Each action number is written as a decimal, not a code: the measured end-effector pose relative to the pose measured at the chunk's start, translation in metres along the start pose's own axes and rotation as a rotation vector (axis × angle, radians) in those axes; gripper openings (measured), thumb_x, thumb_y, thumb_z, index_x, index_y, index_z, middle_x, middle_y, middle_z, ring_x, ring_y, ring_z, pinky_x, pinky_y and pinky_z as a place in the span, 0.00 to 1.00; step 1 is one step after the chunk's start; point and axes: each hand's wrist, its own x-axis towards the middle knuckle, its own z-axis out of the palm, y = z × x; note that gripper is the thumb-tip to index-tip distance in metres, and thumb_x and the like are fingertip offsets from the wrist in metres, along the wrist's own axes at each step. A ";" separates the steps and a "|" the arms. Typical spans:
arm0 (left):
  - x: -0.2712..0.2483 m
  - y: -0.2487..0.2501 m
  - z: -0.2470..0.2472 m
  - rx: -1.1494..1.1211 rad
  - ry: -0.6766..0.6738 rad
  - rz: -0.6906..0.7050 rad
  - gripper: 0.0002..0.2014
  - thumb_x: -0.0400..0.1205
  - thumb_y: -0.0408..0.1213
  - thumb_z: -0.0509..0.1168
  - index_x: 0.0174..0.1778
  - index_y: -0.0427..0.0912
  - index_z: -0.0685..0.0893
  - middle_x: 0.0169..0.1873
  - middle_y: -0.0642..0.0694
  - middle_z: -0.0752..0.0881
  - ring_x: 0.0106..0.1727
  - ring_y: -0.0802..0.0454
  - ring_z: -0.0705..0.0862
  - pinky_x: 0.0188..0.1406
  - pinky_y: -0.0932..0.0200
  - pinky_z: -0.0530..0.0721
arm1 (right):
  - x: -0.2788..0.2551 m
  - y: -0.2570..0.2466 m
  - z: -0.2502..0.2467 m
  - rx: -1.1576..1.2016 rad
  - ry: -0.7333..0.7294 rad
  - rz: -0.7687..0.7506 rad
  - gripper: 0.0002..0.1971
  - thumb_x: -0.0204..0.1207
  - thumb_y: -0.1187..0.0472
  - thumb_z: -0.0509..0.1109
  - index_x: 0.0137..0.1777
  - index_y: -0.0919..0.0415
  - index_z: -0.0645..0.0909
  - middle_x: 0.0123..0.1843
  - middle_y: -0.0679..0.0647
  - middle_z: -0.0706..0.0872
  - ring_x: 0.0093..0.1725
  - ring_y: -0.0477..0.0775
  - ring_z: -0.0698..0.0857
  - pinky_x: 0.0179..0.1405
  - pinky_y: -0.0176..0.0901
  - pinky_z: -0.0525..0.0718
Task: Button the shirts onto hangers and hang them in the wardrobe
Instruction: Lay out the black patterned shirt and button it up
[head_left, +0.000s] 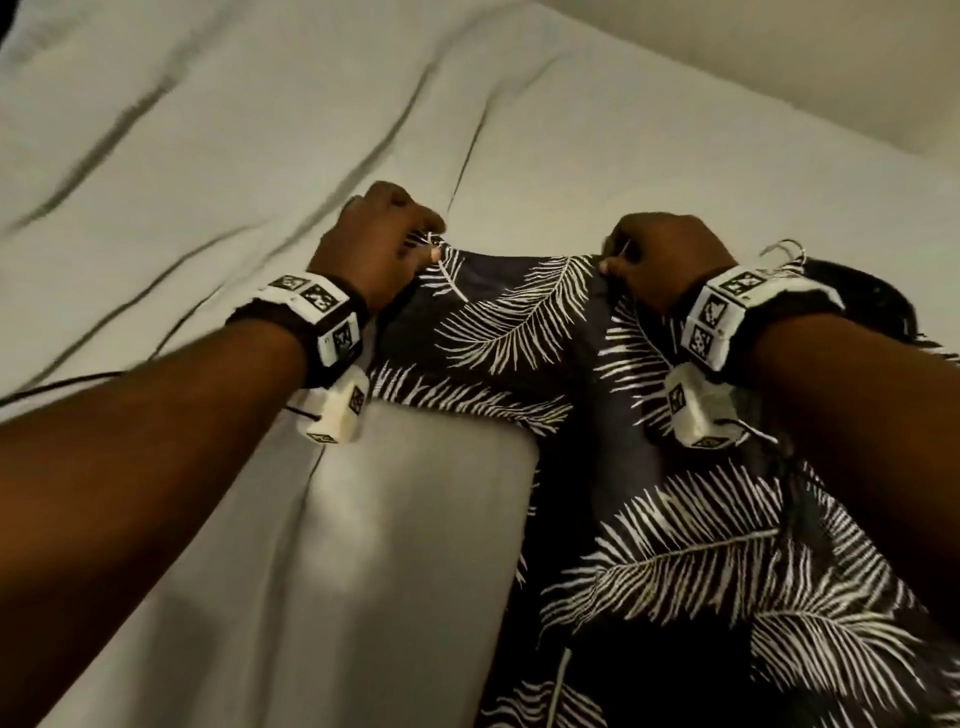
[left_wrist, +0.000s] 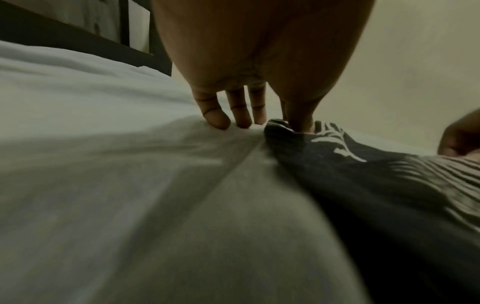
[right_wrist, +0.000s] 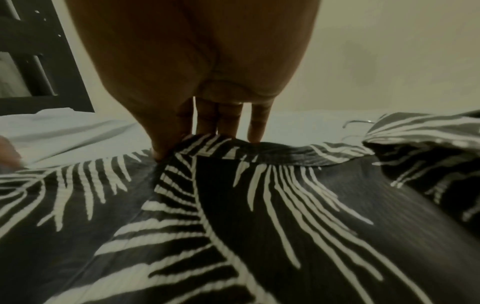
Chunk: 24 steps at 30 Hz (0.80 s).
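A black shirt with white feather print (head_left: 649, 509) lies spread on a white bed sheet (head_left: 260, 156). My left hand (head_left: 387, 234) pinches the far left corner of one cloth edge (left_wrist: 291, 127) between thumb and forefinger. The other fingers (left_wrist: 221, 117) touch the sheet. My right hand (head_left: 660, 254) pinches the same edge further right (right_wrist: 182, 144). The cloth is stretched between both hands. A thin wire hanger hook (head_left: 787, 249) pokes out of the shirt just right of my right wrist, and in the right wrist view this hanger hook (right_wrist: 355, 123) shows at the far right.
The sheet (left_wrist: 103, 185) is wrinkled, with long folds running to the far left. A dark bed frame (left_wrist: 64, 35) stands at the far end, also seen as a bed frame (right_wrist: 39, 61) in the right wrist view. A pale wall (head_left: 779, 62) lies beyond the bed at right.
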 end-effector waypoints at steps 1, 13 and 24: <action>0.004 -0.001 -0.004 0.009 0.000 0.021 0.12 0.83 0.46 0.70 0.59 0.47 0.90 0.62 0.38 0.81 0.66 0.37 0.79 0.66 0.43 0.79 | 0.002 0.001 -0.001 -0.010 -0.008 -0.002 0.04 0.79 0.53 0.73 0.46 0.51 0.85 0.55 0.59 0.89 0.58 0.66 0.85 0.57 0.50 0.80; 0.006 0.015 -0.021 0.068 0.016 -0.295 0.30 0.86 0.64 0.57 0.59 0.37 0.83 0.56 0.31 0.87 0.59 0.29 0.84 0.55 0.41 0.80 | 0.015 -0.007 -0.002 -0.058 -0.009 0.159 0.08 0.79 0.47 0.73 0.48 0.50 0.82 0.60 0.56 0.87 0.65 0.66 0.82 0.69 0.61 0.72; -0.149 0.017 0.018 -0.525 -0.079 -0.521 0.17 0.75 0.61 0.74 0.49 0.54 0.81 0.41 0.45 0.91 0.40 0.38 0.90 0.48 0.40 0.90 | -0.172 -0.049 0.064 0.333 0.217 0.100 0.05 0.78 0.58 0.72 0.48 0.55 0.79 0.45 0.56 0.86 0.47 0.62 0.84 0.44 0.50 0.74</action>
